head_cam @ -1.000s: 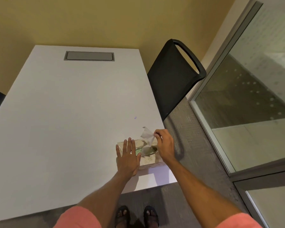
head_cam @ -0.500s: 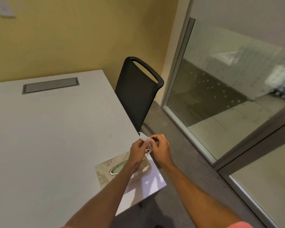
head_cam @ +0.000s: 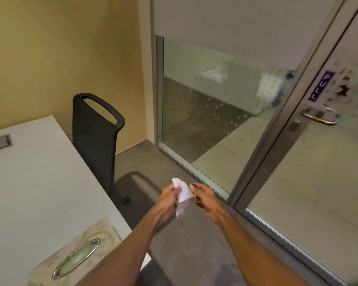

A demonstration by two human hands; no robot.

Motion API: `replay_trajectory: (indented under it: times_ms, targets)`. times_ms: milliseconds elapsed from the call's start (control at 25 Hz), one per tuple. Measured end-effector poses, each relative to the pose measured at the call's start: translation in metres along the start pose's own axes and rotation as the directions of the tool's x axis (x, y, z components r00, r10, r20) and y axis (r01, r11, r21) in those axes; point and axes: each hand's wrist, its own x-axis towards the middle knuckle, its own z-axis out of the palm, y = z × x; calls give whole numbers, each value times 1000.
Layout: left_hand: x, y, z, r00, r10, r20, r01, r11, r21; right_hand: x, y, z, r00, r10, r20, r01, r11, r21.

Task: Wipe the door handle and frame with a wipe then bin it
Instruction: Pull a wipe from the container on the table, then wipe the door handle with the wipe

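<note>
A crumpled white wipe (head_cam: 182,195) hangs between both hands over the grey carpet. My left hand (head_cam: 168,198) pinches its upper left part. My right hand (head_cam: 205,198) sits beside its right edge with fingertips touching it. The glass door (head_cam: 318,182) stands at the right, with a curved metal handle (head_cam: 318,118) and a round lock below it. A grey metal door frame (head_cam: 277,129) runs diagonally next to the handle. A blue PULL sign (head_cam: 321,85) is stuck above the handle. No bin is in view.
A white table (head_cam: 33,182) fills the left, with a patterned wipe box (head_cam: 79,259) at its near corner. A black chair (head_cam: 95,137) stands between table and yellow wall. A fixed glass panel (head_cam: 205,112) lies left of the door.
The wipe came out of the box and both hands carried it right, off the table. The view swung right, bringing the door and its handle into sight.
</note>
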Motion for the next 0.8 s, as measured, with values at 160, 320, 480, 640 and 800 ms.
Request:
replay_trajectory:
  times_ms: [160, 320, 480, 640, 800]
  targets:
    - [31, -1, 63, 1000, -8, 22, 6, 996, 89, 3, -11, -73, 988, -131, -79, 133, 991, 22]
    - [56, -5, 110, 974, 74, 215, -110, 981, 163, 7, -20, -133, 936, -227, -267, 237, 972, 4]
    - [89, 0, 155, 948, 119, 296, -228, 902, 367, 14, -28, -180, 930, -248, -273, 226, 968, -108]
    - [130, 11, 195, 908, 200, 370, -378, 771, 512, 37, -37, -217, 877, -317, -361, 233, 938, -256]
    - [177, 33, 226, 893, 94, 440, -318, 823, 471, 72, -60, -243, 834, -285, -473, 231, 958, -169]
